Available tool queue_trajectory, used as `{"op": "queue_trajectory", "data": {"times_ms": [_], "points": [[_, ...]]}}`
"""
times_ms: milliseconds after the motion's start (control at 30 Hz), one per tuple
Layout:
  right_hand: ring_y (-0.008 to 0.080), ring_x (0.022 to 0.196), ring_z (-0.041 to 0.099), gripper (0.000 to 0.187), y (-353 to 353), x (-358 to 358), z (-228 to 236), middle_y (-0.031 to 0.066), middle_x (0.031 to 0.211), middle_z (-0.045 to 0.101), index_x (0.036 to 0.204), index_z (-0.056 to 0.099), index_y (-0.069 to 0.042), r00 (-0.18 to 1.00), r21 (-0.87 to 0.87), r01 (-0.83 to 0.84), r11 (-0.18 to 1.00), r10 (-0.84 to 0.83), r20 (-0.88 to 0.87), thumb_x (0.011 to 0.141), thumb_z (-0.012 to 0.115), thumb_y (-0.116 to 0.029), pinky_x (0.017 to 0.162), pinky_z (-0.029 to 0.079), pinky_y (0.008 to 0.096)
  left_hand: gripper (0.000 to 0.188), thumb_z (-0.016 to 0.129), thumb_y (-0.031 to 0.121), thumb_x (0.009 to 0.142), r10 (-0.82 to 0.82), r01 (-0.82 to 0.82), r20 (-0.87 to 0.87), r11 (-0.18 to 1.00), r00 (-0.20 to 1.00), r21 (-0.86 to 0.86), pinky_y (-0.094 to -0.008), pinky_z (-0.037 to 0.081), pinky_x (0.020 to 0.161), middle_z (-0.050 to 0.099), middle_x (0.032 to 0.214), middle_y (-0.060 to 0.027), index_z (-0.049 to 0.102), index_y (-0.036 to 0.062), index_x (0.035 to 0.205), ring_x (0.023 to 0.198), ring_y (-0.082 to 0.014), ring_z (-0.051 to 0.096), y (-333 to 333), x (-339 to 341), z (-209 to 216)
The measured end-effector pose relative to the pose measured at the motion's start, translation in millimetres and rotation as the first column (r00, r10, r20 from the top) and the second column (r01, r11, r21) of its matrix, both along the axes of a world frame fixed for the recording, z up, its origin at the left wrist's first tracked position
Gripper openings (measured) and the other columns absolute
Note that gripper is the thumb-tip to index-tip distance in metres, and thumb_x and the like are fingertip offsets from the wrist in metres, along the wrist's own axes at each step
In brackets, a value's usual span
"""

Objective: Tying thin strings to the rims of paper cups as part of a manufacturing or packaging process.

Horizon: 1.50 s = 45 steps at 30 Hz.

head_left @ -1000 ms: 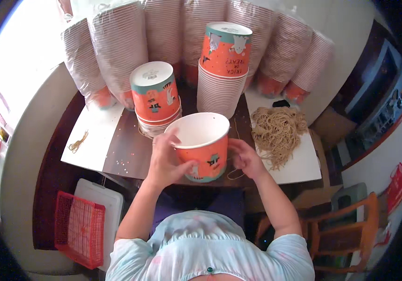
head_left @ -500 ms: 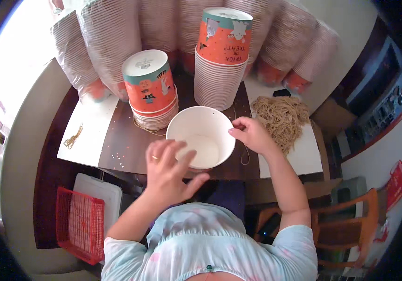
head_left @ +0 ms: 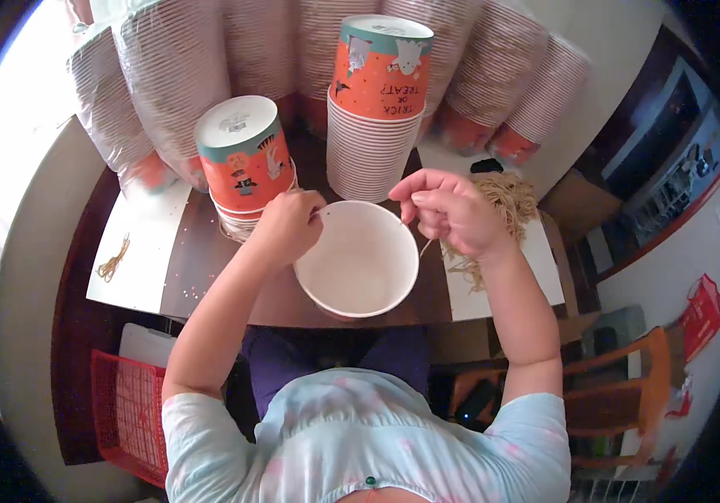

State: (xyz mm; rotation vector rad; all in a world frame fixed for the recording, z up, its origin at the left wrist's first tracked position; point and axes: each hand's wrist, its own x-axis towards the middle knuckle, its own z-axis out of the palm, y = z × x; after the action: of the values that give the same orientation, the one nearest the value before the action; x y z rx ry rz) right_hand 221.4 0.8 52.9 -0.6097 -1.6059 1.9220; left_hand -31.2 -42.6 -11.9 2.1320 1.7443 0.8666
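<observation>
Guessing they're stringing the mid-frame bucket (head_left: 358,261); left hand (head_left: 289,226) and right hand (head_left: 455,215) curl by its rim, can't tell how closed or on what, so careful threading's next.

Counter (head_left: 194,267): dark brown centre, white left and right ends. Window (head_left: 20,159): glaring white, beyond the counter's left edge; light enters here. Wall (head_left: 18,277): pale, below the window. Second wall (head_left: 607,101): off-white, beyond the far right corner. Chair (head_left: 655,386): one, orange-brown wood, near the near right corner. Basket (head_left: 129,415): red plastic, slatted, below the near left corner.
</observation>
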Motion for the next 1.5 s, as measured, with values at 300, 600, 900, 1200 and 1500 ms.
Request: {"op": "queue_trajectory", "data": {"times_ms": [300, 600, 900, 1200, 1500], "points": [[0.004, 0.043, 0.028, 0.021, -13, -22, -11, 0.0112, 0.075, 0.058, 0.094, 0.057, 0.004, 0.976, -0.257, -0.129, 0.958, 0.076, -0.204, 0.081, 0.046, -0.008, 0.042, 0.029, 0.0207, 0.036, 0.071, 0.023, 0.077, -0.147, 0.094, 0.316, 0.98, 0.937, 0.176, -0.0356, 0.051, 0.062, 0.063, 0.088, -0.0171, 0.064, -0.0027, 0.101, 0.07, -0.029, 0.062, -75, 42, 37], [0.0066, 0.05, 0.043, 0.016, -40, -30, -12, 0.0032, 0.073, 0.058, 0.098, 0.059, 0.0, 1.0, 0.152, -0.014, 0.988, 0.009, 0.029, 0.083, 0.059, -0.006, 0.046, 0.033, 0.0205, 0.018, 0.065, 0.013, 0.084, -0.147, 0.194, 0.598, 0.981, 0.788, -0.015, -0.0279, 0.047, 0.058, 0.065, 0.073, -0.0122, 0.066, -0.0043, 0.09, 0.062, -0.0133, 0.059, -74, 37, 28], [0.0176, 0.068, 0.059, 0.013, -48, -34, -1, 0.0061, 0.084, 0.06, 0.084, 0.063, -0.004, 0.982, 0.917, -0.019, 0.399, -0.164, 0.091, 0.074, 0.071, -0.001, 0.056, 0.046, 0.0268, 0.011, 0.065, 0.006, 0.084, -0.018, 0.372, 0.812, 0.895, 0.583, -0.247, -0.0215, 0.047, 0.065, 0.065, 0.077, -0.0019, 0.067, -0.0045, 0.086, 0.071, -0.0051, 0.057, -64, 17, 45], [0.0217, 0.067, 0.061, 0.007, -8, -61, -36, 0.0099, 0.074, 0.06, 0.079, 0.063, -0.001, 0.94, 0.893, -0.04, 0.449, -0.287, 0.187, 0.073, 0.065, -0.004, 0.058, 0.048, 0.031, 0.017, 0.06, 0.008, 0.088, 0.005, 0.11, 0.585, 0.981, 0.811, -0.161, -0.0218, 0.047, 0.066, 0.066, 0.08, -0.0036, 0.066, -0.0057, 0.096, 0.073, -0.0071, 0.057, -44, -7, 28], [0.0138, 0.06, 0.06, 0.01, 6, -85, -65, 0.0103, 0.066, 0.065, 0.074, 0.065, 0.002, 0.86, 0.666, -0.041, 0.745, -0.314, 0.404, 0.074, 0.063, -0.007, 0.056, 0.047, 0.0309, 0.022, 0.057, 0.006, 0.085, 0.095, 0.047, 0.542, 0.969, 0.835, -0.241, -0.0239, 0.047, 0.064, 0.068, 0.081, -0.0073, 0.066, -0.0046, 0.102, 0.072, -0.0082, 0.059, -23, -20, -23]]}}
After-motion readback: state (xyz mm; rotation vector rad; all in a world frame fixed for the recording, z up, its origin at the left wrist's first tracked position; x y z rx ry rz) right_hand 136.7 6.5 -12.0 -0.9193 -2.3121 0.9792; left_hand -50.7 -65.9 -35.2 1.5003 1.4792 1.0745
